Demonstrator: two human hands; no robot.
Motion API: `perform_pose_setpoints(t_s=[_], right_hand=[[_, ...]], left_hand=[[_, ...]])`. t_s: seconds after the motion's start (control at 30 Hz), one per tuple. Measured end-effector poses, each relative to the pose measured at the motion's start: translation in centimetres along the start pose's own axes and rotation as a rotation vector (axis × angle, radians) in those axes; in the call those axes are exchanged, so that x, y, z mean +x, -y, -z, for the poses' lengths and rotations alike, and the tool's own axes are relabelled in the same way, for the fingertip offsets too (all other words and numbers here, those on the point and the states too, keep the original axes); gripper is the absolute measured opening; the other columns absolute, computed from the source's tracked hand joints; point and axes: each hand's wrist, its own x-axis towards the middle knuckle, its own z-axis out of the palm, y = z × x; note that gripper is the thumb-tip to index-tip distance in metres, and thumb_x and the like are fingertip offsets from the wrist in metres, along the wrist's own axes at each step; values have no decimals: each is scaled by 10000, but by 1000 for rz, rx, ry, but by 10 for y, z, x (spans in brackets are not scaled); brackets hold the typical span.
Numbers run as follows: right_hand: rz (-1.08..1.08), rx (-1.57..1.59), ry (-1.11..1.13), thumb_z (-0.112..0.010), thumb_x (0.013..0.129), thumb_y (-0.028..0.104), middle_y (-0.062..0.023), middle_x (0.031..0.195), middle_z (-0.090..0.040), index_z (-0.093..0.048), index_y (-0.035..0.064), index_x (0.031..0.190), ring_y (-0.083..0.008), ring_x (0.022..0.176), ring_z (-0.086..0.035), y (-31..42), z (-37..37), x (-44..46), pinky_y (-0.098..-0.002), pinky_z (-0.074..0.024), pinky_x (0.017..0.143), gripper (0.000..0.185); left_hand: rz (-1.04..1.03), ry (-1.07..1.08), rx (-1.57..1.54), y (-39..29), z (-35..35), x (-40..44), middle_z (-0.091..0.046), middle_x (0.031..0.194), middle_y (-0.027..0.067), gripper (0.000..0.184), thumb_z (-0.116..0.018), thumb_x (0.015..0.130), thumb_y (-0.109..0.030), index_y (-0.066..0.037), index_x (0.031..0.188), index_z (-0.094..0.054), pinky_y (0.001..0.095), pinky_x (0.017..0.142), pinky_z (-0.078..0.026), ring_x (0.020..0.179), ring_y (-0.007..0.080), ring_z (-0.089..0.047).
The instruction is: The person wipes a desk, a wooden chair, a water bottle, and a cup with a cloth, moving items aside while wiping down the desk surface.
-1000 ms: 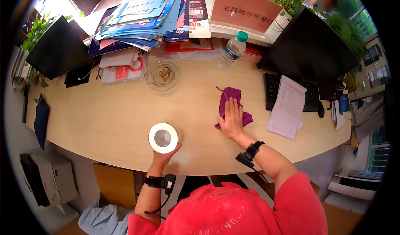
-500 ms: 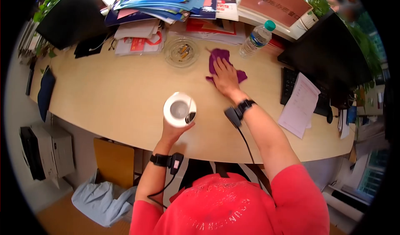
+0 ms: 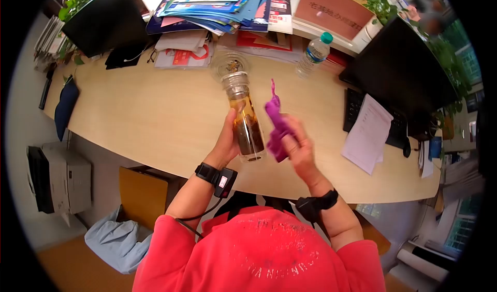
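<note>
Across a pale wooden desk (image 3: 155, 105), seen from the camera on my head, my left hand (image 3: 228, 139) grips a clear glass tumbler (image 3: 248, 131) along its side, holding it tilted, capped end away from me; amber liquid and dark matter show inside, and I can make out no brand on it. Just to its right, my right hand (image 3: 300, 147) is closed around a bunched purple cloth (image 3: 279, 129), slightly blurred, one thin end sticking up. Beyond the tumbler's cap sits a glass ashtray (image 3: 215, 67) with cigarette butts. Farther right stands a water bottle (image 3: 313, 55) with a green cap; its blue and white label is too small to read. Behind it, a reddish-brown sign (image 3: 331, 11) carries dark Chinese characters: 宅基地办理窗口, "homestead processing window". To the sign's left lies a pile of blue booklets (image 3: 217, 2), their print illegible. On the right, printed sheets (image 3: 367, 134), also unreadable, overlap a black keyboard (image 3: 353, 105). My red shirt (image 3: 259, 250) bears arched, worn pale capitals that I cannot read with certainty.
</note>
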Motion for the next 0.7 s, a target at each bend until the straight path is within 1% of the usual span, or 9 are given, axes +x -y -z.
perform_pose_setpoints(t_s=[0.07, 0.1, 0.17, 0.3, 0.33, 0.43, 0.5, 0.67, 0.7], right_hand=[[332, -565, 211, -585, 845, 113, -177, 1352, -422, -554, 78, 1221, -304, 1262, -384, -6, -17, -3, -417, -381, 967, 379], [458, -972, 348, -606, 825, 166, -202, 1400, -363, -544, 90, 1237, -364, 1317, -309, -13, -19, -3, -467, -323, 1015, 424], [470, -986, 315, -608, 809, 220, -209, 1392, -372, -539, 95, 1243, -409, 1309, -295, -12, -16, 11, -502, -265, 1036, 456], [545, -1028, 73, -550, 852, 208, -204, 1438, -317, -521, 109, 1266, -431, 1327, -262, -9, -6, 59, -461, -223, 1090, 426], [494, -954, 20, -527, 868, 201, -212, 1439, -311, -511, 105, 1272, -431, 1331, -253, -8, -1, 73, -456, -214, 1096, 416], [420, -754, 8, -443, 899, 158, -233, 1452, -274, -413, 56, 1346, -424, 1356, -211, -2, 7, 88, -436, -170, 1118, 460], [485, -699, 39, -434, 892, 149, -238, 1458, -256, -367, 31, 1375, -418, 1366, -193, -4, 1, 68, -433, -154, 1123, 502], [469, -789, 149, -524, 838, 137, -267, 1440, -238, -341, 25, 1391, -488, 1330, -195, -14, -10, -11, -509, -192, 1095, 594], [471, -767, 122, -520, 857, 162, -275, 1436, -238, -330, 15, 1394, -509, 1322, -186, -20, -12, -21, -513, -189, 1088, 588]], left_hand=[[-10, 55, -62, 4, -20, 1, -573, 1114, 70, 558, -349, 942, -552, -116, 1278, -441, 358, 914, -470, 1027, 195, -556], [51, 419, -262, 7, -10, 10, -543, 1208, 77, 602, -343, 936, -575, -119, 1323, -414, 365, 928, -473, 1085, 207, -544], [-99, 65, 270, 21, -20, 0, -485, 1304, 79, 627, -344, 932, -585, -122, 1352, -390, 367, 932, -476, 1141, 213, -524], [-7, 1, 69, 25, -37, -6, -521, 1258, 73, 558, -374, 942, -541, -130, 1315, -428, 353, 890, -496, 1087, 186, -558], [176, 27, 181, 24, -22, -3, -616, 1078, 112, 665, -338, 881, -669, -119, 1215, -508, 394, 811, -531, 939, 251, -627], [194, 23, -26, 39, -24, 2, -643, 967, 129, 754, -290, 841, -743, -107, 1157, -543, 392, 749, -543, 829, 257, -643], [76, 99, 12, 31, -33, -3, -611, 1065, 59, 596, -349, 920, -605, -113, 1222, -494, 332, 822, -513, 944, 184, -608], [-49, 151, 148, 5, -53, -10, -500, 1288, 118, 668, -300, 943, -575, -48, 1346, -380, 360, 1026, -396, 1171, 216, -503], [-67, 220, 156, 4, -49, -9, -495, 1288, 107, 678, -393, 925, -562, -42, 1358, -345, 348, 1015, -392, 1181, 195, -485]])
